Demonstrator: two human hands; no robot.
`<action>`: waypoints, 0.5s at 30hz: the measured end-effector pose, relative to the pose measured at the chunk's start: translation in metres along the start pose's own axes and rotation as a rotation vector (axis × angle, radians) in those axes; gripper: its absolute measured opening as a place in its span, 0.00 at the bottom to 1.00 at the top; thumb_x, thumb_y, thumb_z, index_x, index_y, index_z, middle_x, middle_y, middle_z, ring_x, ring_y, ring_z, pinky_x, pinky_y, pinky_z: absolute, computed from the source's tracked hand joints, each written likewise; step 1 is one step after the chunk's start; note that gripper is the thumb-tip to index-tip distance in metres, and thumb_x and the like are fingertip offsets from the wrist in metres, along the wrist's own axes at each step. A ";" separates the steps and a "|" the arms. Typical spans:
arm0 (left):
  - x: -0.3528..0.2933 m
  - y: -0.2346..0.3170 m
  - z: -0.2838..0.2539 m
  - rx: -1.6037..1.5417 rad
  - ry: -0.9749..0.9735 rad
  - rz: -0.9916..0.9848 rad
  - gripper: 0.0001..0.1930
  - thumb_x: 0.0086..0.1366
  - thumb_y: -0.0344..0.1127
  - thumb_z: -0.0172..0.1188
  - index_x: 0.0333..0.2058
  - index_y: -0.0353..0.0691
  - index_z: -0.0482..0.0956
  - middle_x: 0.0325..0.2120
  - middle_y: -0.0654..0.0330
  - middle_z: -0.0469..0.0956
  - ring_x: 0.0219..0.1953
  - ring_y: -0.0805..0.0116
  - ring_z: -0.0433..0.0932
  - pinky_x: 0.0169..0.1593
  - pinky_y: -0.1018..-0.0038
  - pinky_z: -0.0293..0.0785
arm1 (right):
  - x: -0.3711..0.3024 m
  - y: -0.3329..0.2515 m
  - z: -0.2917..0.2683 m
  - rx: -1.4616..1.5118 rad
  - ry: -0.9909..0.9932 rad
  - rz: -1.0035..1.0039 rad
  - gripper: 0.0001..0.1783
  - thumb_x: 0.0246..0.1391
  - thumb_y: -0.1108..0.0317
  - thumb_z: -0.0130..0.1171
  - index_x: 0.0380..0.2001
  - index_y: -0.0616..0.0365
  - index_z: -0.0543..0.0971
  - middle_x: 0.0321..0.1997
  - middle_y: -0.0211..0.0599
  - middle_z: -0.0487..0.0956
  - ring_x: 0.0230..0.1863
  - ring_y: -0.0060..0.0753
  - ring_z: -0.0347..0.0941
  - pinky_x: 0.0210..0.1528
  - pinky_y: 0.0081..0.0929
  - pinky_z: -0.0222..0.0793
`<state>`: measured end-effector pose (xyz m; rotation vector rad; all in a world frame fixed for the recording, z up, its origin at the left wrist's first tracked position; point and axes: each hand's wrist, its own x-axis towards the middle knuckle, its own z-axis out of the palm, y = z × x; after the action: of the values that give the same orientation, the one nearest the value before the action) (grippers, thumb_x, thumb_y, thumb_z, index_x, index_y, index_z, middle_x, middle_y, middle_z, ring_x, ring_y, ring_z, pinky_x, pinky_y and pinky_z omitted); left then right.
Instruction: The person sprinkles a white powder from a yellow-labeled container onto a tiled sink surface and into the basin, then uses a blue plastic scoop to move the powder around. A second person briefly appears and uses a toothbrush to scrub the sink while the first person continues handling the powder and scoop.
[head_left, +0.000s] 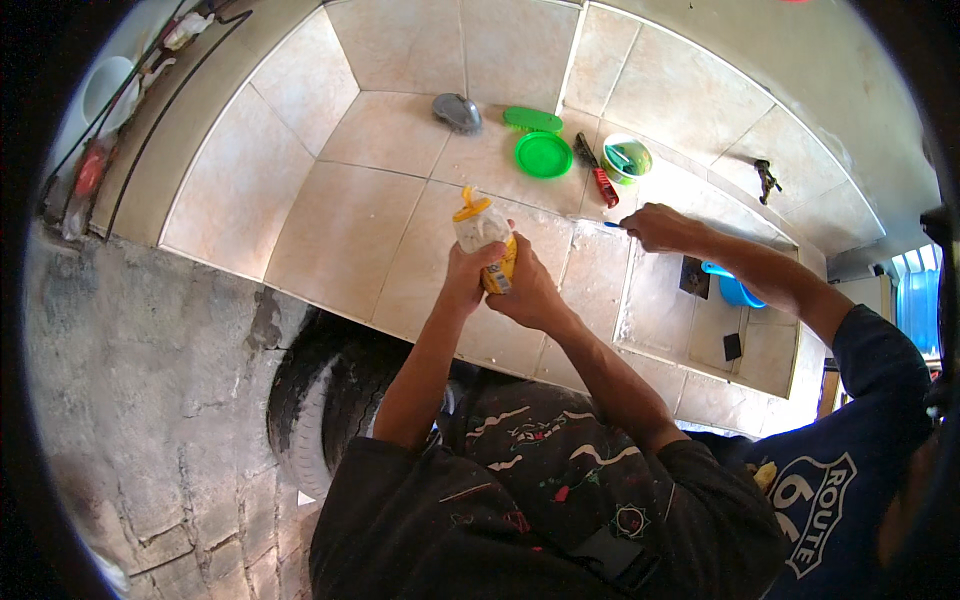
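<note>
Both my hands are wrapped round a plastic squeeze bottle (pixel 482 226) above the tiled counter. Its lower part is yellow, its upper part whitish and see-through, and its yellow flip cap stands up. My left hand (pixel 468 278) grips it from the left, thumb across the front. From the right, my right hand (pixel 528 292) closes round the lower part, so much of the label is hidden. Just right of it, a co-worker's hand (pixel 662 228) holds a thin brush with a blue handle (pixel 612 224) against the tiles.
Along the back of the tiled counter (pixel 375 225) lie a grey rounded object (pixel 457 112), a green scrub brush (pixel 532 120), a green lid (pixel 543 155), a red-and-black brush (pixel 598 172) and a tub (pixel 627 158). A sunken basin at right holds a blue dipper (pixel 742 292); a tap (pixel 767 180) is above.
</note>
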<state>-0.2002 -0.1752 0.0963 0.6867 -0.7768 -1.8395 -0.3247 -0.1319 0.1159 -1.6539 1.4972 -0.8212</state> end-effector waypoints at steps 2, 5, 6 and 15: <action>-0.003 0.010 -0.007 0.020 -0.038 0.079 0.21 0.51 0.28 0.62 0.46 0.32 0.73 0.40 0.58 0.76 0.41 0.68 0.76 0.45 0.72 0.73 | 0.004 -0.005 0.011 0.069 0.083 -0.095 0.58 0.27 0.69 0.70 0.61 0.64 0.46 0.52 0.62 0.67 0.53 0.60 0.66 0.53 0.42 0.66; -0.006 0.017 -0.018 0.035 0.014 0.137 0.20 0.50 0.25 0.63 0.45 0.33 0.73 0.38 0.59 0.77 0.40 0.68 0.77 0.44 0.73 0.74 | 0.008 -0.004 0.025 0.077 0.155 -0.190 0.56 0.28 0.68 0.71 0.60 0.62 0.50 0.51 0.58 0.68 0.52 0.61 0.66 0.53 0.41 0.66; -0.006 0.018 -0.022 0.009 0.032 0.162 0.19 0.48 0.24 0.65 0.42 0.35 0.75 0.36 0.61 0.77 0.38 0.68 0.77 0.43 0.73 0.74 | 0.008 -0.002 0.028 0.038 0.182 -0.220 0.55 0.29 0.68 0.72 0.60 0.61 0.50 0.51 0.57 0.68 0.52 0.60 0.66 0.53 0.41 0.66; -0.006 0.015 -0.051 -0.001 0.147 0.243 0.24 0.47 0.31 0.69 0.44 0.38 0.71 0.37 0.62 0.76 0.39 0.66 0.76 0.44 0.67 0.75 | -0.010 0.035 0.047 1.537 -0.254 0.273 0.33 0.55 0.56 0.56 0.59 0.51 0.55 0.54 0.42 0.66 0.50 0.47 0.68 0.50 0.48 0.68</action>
<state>-0.1511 -0.1847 0.0760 0.6865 -0.7288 -1.5519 -0.3036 -0.1178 0.0618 -0.3438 0.4824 -1.0877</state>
